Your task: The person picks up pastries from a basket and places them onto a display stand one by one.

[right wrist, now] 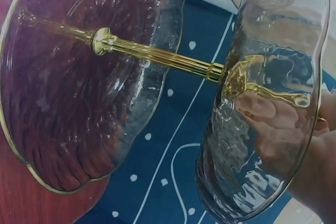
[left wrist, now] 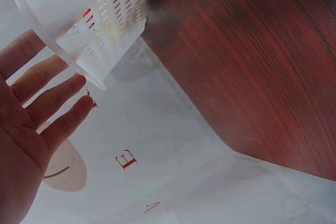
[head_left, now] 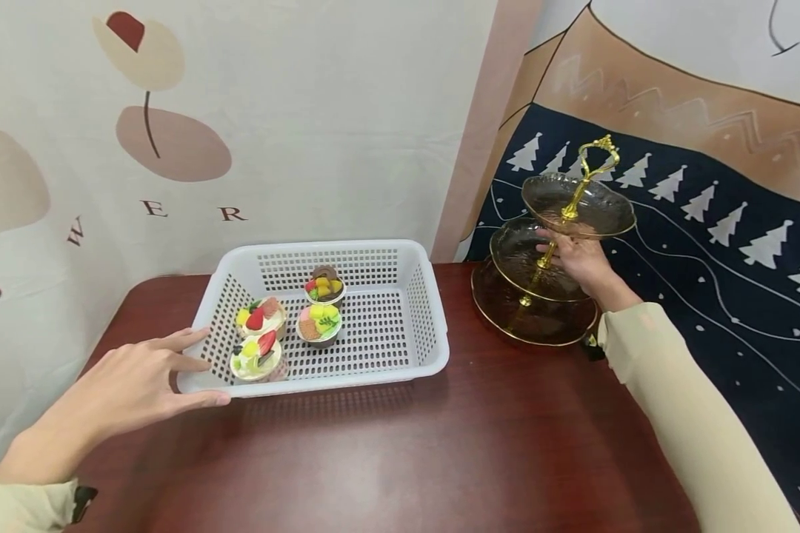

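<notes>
A white perforated plastic basket (head_left: 427,355) sits on the table with several toy cupcakes inside, among them a cupcake with a strawberry on top (head_left: 256,359) and a chocolate cupcake (head_left: 324,287). My left hand (head_left: 140,381) is at the basket's near left corner, thumb along the front rim and fingers spread at the side. In the left wrist view those fingers (left wrist: 55,98) look fairly straight beside the rim. At the right, my right hand (head_left: 580,259) reaches under the top plate of a three-tier cake stand (head_left: 533,318) and holds its gold pole; glass partly veils the fingers.
Dark reddish wood table (head_left: 387,451) lies under everything. Behind it hangs a pale printed cloth (head_left: 333,133), joined on the right by a navy cloth with white trees (head_left: 713,274). A small dark object (head_left: 593,346) lies beside the stand's base.
</notes>
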Motion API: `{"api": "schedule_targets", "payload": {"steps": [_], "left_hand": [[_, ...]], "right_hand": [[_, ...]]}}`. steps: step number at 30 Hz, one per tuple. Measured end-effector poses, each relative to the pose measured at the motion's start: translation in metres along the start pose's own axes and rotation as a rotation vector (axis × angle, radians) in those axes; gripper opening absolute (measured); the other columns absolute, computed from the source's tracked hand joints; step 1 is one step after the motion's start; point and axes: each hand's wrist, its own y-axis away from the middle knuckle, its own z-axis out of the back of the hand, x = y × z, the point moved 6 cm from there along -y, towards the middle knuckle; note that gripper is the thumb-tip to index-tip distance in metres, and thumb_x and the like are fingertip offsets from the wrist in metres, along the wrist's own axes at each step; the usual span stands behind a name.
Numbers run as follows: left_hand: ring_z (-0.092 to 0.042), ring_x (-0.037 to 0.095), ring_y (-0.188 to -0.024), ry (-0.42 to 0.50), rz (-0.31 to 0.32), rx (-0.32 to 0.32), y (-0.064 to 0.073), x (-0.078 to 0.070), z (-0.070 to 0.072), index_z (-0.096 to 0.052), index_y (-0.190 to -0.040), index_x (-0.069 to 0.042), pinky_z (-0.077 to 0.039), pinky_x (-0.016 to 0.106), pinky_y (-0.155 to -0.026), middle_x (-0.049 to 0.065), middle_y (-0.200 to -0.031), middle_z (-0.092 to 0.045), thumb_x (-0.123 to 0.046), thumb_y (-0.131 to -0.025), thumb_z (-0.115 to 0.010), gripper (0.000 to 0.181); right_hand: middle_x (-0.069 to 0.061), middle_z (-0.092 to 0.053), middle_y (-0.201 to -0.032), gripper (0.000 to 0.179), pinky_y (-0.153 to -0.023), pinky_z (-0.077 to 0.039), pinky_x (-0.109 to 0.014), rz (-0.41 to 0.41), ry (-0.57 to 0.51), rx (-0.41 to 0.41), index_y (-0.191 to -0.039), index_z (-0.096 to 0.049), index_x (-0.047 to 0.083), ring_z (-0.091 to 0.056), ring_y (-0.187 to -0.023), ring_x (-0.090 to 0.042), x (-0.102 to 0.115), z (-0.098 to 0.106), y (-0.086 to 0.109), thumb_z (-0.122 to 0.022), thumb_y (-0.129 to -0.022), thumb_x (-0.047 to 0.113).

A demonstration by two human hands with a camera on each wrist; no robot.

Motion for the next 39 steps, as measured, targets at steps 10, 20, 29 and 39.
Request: {"api": "schedule_targets", "payload": {"steps": [10,20,29,39], "left_hand": [[-0.068,0.024,-0.086,-0.007,-0.003,0.007,-0.002,0.001,0.000,-0.083,-0.093,-0.017,-0.048,0.043,-0.065,0.013,-0.132,-0.063,-0.072,-0.068,-0.075,0.062],[-0.069,0.032,-0.099,-0.024,-0.030,-0.006,-0.002,-0.001,0.001,-0.083,-0.092,-0.016,-0.050,0.048,-0.069,0.015,-0.130,-0.064,-0.072,-0.068,-0.076,0.061],[-0.068,0.033,-0.100,-0.029,-0.035,-0.005,-0.002,0.000,0.000,-0.083,-0.092,-0.017,-0.050,0.046,-0.066,0.015,-0.130,-0.064,-0.073,-0.067,-0.075,0.061],[-0.069,0.034,-0.098,-0.020,-0.032,0.006,-0.002,0.000,0.000,-0.083,-0.093,-0.016,-0.050,0.052,-0.070,0.015,-0.131,-0.064,-0.071,-0.068,-0.076,0.061]], "right_hand": [[-0.026,-0.043,-0.149,0.046,-0.105,-0.039,-0.052,-0.005,0.003,0.050,-0.153,-0.030,-0.001,-0.049,-0.128,-0.046,0.009,-0.021,-0.006,-0.028,-0.111,0.018],[-0.024,-0.041,-0.151,0.046,-0.108,-0.035,-0.052,0.006,-0.021,0.119,-0.151,-0.035,-0.003,-0.048,-0.131,-0.043,0.016,-0.041,-0.010,-0.029,-0.111,0.020],[-0.023,-0.036,-0.154,0.045,-0.109,-0.034,-0.051,0.013,-0.076,0.148,-0.150,-0.036,-0.006,-0.045,-0.132,-0.044,0.023,-0.053,-0.009,-0.029,-0.111,0.016],[-0.022,-0.035,-0.155,0.044,-0.108,-0.037,-0.048,0.009,-0.039,0.171,-0.145,-0.043,-0.009,-0.046,-0.131,-0.044,0.025,-0.063,-0.013,-0.029,-0.111,0.016]]}}
